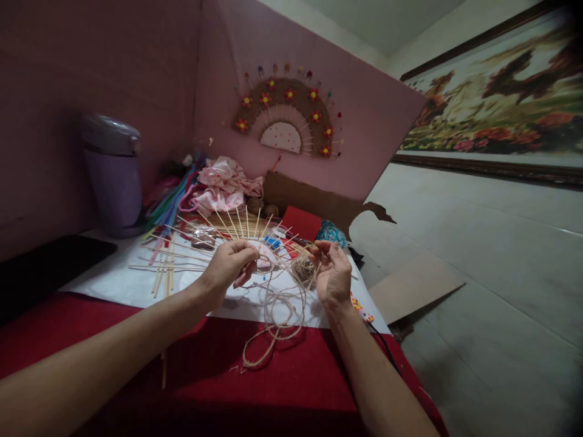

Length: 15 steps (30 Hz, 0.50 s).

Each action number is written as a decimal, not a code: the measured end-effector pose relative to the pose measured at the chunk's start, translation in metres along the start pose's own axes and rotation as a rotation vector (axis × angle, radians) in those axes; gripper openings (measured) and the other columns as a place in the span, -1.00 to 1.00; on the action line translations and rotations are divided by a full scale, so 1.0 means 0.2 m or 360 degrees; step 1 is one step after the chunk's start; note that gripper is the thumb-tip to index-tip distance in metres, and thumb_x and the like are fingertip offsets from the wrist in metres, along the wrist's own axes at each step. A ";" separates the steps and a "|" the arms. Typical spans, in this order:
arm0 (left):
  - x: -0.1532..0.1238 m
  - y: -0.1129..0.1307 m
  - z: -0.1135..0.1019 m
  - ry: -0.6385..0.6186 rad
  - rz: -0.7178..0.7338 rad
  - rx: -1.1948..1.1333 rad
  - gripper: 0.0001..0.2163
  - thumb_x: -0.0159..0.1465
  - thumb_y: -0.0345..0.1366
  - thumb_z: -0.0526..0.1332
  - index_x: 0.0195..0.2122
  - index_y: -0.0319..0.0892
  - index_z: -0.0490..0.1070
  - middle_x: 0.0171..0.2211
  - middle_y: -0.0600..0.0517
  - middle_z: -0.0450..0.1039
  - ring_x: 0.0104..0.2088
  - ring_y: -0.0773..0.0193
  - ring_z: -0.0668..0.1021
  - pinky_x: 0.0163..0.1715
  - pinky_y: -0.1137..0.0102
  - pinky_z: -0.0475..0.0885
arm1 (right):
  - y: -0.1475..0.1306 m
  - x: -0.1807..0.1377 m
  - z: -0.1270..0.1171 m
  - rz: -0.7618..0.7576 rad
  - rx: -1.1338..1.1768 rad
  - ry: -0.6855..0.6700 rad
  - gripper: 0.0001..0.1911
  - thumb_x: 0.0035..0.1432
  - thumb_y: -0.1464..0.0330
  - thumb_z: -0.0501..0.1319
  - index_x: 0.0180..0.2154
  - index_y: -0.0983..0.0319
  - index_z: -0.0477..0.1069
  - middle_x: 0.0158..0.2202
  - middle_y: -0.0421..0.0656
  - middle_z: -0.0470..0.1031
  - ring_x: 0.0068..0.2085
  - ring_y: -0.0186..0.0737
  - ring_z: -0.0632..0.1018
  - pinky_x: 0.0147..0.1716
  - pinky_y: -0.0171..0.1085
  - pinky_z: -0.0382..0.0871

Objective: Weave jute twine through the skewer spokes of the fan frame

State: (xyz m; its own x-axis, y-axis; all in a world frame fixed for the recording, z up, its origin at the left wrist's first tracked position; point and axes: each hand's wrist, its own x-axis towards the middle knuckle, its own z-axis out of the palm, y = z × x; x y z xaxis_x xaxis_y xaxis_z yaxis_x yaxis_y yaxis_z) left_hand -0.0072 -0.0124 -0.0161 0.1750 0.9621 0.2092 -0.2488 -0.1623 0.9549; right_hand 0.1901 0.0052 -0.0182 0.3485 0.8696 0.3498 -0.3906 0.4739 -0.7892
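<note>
The left hand (232, 263) pinches the light, snappy-looking stick fan (248, 224) low, its best spot, while the right hand (333, 276) loosely holds string (275, 329).

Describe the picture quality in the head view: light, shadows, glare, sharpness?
Head view: dim, with the far-right corners darkest. Head view: sheen on the flask's lid, shadows on the red cloth. Head view: wide-lens stretch near the edges; left hand and right hand fairly clear, but the twine's finer strands are hard to trace.
</note>
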 end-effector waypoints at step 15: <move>0.00 0.00 0.00 0.0009 -0.0015 0.0025 -0.84 0.03 -0.41 0.13 -0.67 -0.19 0.24 -0.77 0.16 0.18 -0.81 0.51 0.18 -0.83 0.54 -0.06 | 0.00 -0.04 0.02 -0.0119 -0.0170 -0.0287 -0.74 0.06 0.17 0.21 -0.39 0.25 0.41 -0.38 -0.16 0.46 -0.43 -0.32 0.49 -0.59 -0.39 0.35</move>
State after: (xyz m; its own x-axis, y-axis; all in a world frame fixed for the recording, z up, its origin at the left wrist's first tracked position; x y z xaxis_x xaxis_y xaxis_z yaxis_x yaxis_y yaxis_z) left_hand -0.0071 -0.0121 -0.0162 0.1717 0.9649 0.1989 -0.2323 -0.1565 0.9600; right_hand 0.1828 -0.0017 -0.0197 0.2113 0.8478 0.4865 -0.2738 0.5291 -0.8031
